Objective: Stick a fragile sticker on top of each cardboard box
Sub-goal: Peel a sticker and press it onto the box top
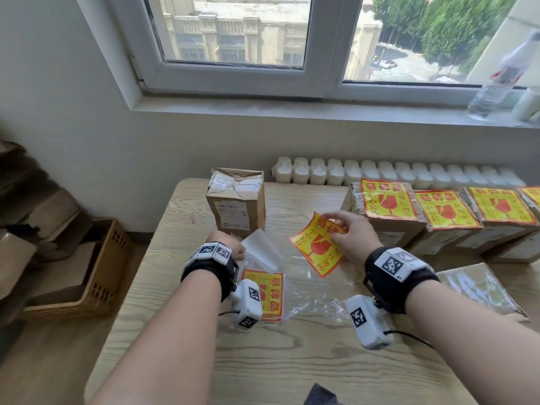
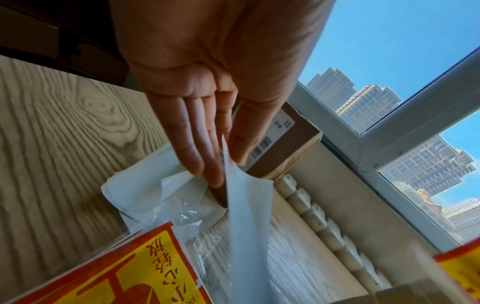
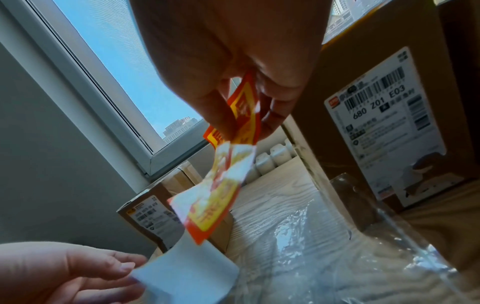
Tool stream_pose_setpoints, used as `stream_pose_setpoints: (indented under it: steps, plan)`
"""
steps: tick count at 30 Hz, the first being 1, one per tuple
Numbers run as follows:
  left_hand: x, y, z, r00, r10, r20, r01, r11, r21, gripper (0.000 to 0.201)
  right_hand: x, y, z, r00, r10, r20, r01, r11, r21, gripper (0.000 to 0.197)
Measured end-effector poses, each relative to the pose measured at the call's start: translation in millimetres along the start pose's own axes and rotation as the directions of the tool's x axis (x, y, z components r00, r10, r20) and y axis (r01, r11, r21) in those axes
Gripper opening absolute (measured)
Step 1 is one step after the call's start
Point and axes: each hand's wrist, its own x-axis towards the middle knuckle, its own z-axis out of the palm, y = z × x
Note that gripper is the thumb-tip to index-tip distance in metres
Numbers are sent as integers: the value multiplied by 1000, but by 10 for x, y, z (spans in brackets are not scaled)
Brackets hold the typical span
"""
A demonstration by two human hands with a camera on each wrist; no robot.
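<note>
My right hand [image 1: 336, 226] pinches the top edge of a yellow-and-red fragile sticker [image 1: 317, 249] and holds it above the table; it hangs curled in the right wrist view [image 3: 213, 203]. My left hand [image 1: 241, 252] pinches the white backing paper [image 1: 261, 252] between thumb and fingers [image 2: 207, 156], just left of the sticker. A brown cardboard box [image 1: 236, 206] with a taped top and no sticker stands upright at the table's far edge, behind my left hand. A stack of more stickers [image 1: 273, 290] lies under my left wrist.
Three boxes bearing stickers [image 1: 388, 200] [image 1: 444, 213] [image 1: 499, 206] line the far right; a fourth shows at the frame edge. Another box [image 1: 479, 287] sits at the near right. A clear plastic bag [image 1: 315, 299] lies mid-table. A radiator [image 1: 380, 171] runs behind; a basket [image 1: 96, 267] stands on the floor, left.
</note>
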Motion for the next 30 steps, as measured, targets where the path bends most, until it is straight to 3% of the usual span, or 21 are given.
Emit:
stream_pose_setpoints:
  steps: [1,3,6,9,12,14,20,24,30]
  plan:
    - [-10,27,6,1000,15,0,-15,995,102,9,-5,3,-5,1000,14,7,-14,1000,3,40]
    - [-25,76,20,997,44,-62,-29,974,223,19,-11,13,-28,1000,28,11,-28,1000,-2,50]
    - [-208,220,90,976,168,-138,-137,968,209,21,-29,16,-101,1000,25,8,-25,1000,0,55]
    - [-424,403,268,960,276,42,-277,961,21,7,-73,22,-215,999,9,38,-9,1000,12,56]
    - [-705,594,477,912,295,284,-290,955,-60,12,-136,42,-361,998,-5,64,3,999,35,54]
    - [-872,675,598,883,315,347,-306,948,-81,14,-185,43,-478,997,-20,79,16,998,56,52]
    - [-1309,804,850,867,366,339,-341,931,-134,11,-331,96,-878,991,-79,105,68,992,106,48]
    - [-1546,863,1052,869,387,309,-342,920,-191,14,-435,246,-1161,995,-99,11,98,991,87,46]
    - [-1825,901,1413,882,414,227,-338,889,-309,15,-520,554,-1591,1000,13,-20,-9,986,169,31]
